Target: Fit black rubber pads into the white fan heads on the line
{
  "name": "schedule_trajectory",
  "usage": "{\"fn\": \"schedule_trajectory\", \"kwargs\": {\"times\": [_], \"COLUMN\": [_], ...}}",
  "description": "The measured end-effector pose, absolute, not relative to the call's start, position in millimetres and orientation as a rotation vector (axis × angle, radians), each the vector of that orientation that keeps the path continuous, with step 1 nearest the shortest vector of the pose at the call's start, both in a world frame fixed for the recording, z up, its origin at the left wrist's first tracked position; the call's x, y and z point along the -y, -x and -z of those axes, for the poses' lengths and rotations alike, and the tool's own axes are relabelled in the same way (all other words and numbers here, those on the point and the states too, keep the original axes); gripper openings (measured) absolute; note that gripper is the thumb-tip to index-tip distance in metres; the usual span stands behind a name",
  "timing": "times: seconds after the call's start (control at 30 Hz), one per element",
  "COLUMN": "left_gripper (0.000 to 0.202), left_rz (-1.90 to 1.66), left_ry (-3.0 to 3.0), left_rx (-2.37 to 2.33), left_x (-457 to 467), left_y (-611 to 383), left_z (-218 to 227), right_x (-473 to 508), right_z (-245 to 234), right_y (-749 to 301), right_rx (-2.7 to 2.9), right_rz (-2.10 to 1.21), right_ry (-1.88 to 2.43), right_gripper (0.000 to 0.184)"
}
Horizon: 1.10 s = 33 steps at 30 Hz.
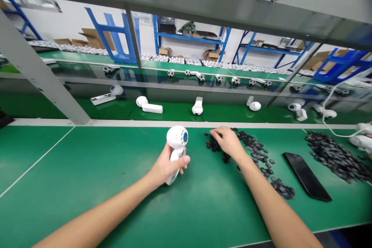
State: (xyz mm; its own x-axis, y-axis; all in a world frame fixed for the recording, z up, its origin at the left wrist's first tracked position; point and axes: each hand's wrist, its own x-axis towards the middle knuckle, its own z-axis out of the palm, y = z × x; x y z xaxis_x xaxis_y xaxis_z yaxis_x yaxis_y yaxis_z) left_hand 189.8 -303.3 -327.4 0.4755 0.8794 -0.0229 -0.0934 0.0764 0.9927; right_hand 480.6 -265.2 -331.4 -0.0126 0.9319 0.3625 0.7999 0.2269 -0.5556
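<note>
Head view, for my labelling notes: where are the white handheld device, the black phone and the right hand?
White handheld device [177, 137], head view, on its round head.
Black phone [306, 176], head view, on its flat upper face.
Right hand [228, 142], head view, on the back of the hand.

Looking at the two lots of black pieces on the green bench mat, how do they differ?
The loose trail of small black pieces runs diagonally away from the person's right hand, which touches it; the dense heap of small black pieces is touched by neither hand. The trail is sparse, with green bench mat showing between pieces; the heap is packed tighter. Both are small, dark and flat-looking, and lie either side of a black smartphone.
</note>
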Motion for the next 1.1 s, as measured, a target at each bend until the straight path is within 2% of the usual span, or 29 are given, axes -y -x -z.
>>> {"fn": "schedule_trajectory", "kwargs": {"times": [0.27, 0.4, 0.53, 0.8, 1.1], "left_gripper": [0.036, 0.049, 0.054, 0.057, 0.064], "left_rz": [-0.815, -0.924, -0.884, -0.701, -0.574], "left_ry": [-1.019, -1.029, -1.011, -1.088, -1.266], "left_rx": [-0.576, -0.626, -0.695, -0.753, -0.781], "left_x": [263, 248, 237, 232, 234], "left_y": [-201, -204, -207, -211, -212], "left_z": [335, 335, 337, 342, 336], "right_x": [249, 250, 268, 300, 299], "right_z": [348, 340, 328, 311, 311], "right_y": [-471, -461, -438, -402, -394], "right_rx": [1.915, 1.791, 1.691, 1.642, 1.637], "right_rz": [-0.218, -0.255, -0.460, -0.852, -0.613], "right_ry": [1.611, 1.610, 1.582, 1.463, 1.633], "right_gripper": [0.026, 0.030, 0.040, 0.031, 0.026]}}
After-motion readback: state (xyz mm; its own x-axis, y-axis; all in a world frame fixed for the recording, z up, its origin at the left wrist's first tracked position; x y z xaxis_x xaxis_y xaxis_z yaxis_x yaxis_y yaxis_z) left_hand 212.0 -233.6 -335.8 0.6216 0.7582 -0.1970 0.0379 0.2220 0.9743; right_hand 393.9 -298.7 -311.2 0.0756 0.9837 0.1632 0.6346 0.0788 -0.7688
